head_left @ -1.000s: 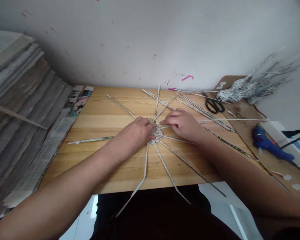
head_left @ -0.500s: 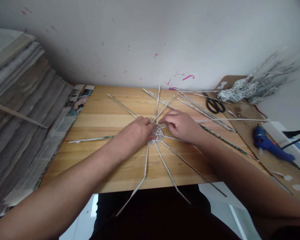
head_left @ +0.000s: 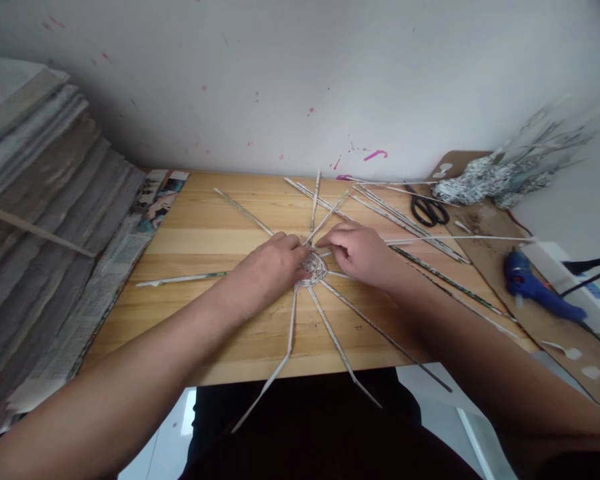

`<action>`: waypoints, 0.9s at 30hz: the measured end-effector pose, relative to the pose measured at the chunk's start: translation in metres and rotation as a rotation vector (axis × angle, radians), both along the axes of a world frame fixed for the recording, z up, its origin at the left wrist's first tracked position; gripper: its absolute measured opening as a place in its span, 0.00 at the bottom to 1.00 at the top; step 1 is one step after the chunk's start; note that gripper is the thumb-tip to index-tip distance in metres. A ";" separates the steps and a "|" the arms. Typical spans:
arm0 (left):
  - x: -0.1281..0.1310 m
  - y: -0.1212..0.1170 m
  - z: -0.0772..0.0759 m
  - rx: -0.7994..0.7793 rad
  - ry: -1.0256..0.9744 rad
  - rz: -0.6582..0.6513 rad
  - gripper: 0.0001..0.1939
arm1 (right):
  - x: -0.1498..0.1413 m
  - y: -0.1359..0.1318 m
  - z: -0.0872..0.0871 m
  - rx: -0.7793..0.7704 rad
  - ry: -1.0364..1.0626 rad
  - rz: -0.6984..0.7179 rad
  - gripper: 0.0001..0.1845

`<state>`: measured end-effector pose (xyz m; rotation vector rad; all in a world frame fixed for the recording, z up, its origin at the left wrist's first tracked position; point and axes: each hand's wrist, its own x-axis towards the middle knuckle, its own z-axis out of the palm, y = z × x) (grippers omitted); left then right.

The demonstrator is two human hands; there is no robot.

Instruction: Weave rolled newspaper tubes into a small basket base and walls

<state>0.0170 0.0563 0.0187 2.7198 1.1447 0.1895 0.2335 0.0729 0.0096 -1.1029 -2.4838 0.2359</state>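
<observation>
Just forward of the middle of the wooden table's (head_left: pixel 190 233) front edge, under both hands, lies a woven paper disc (head_left: pixel 315 267) with long paper spokes (head_left: pixel 293 327) fanning out from it. It should be very light, firm at its tight centre yet springy along the spokes, which would probably crease or crush under a hard pinch; the sensible hold is the dense rim, pressed flat, with each spoke taken close to its root.

The disc is small, round and mottled grey-white, like rolled newsprint. Two of the spokes pointing at the front edge are kinked and overhang it; one at the left edge has a green streak and a frayed end.

The left hand (head_left: pixel 275 260) is curled, gripping the disc's left side with its thumb upon it. The right hand (head_left: pixel 357 250) is half folded, its index finger reaching to the far rim; its thumb is mostly hidden, so I cannot tell whether it pinches a strip.

Loose paper tubes (head_left: pixel 410 221) slant toward the right edge, with black scissors (head_left: pixel 431 215) by the far right corner.
</observation>
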 end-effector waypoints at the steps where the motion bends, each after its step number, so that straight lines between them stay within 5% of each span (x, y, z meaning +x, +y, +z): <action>1: 0.000 0.000 0.000 -0.004 -0.003 0.000 0.15 | -0.001 -0.001 0.001 0.003 -0.002 -0.008 0.19; 13: 0.000 0.000 -0.003 0.014 -0.001 -0.009 0.16 | -0.003 -0.001 0.004 -0.003 -0.026 -0.041 0.17; 27: 0.000 0.001 -0.002 0.018 0.004 -0.010 0.14 | -0.008 0.012 0.012 -0.189 -0.029 -0.215 0.09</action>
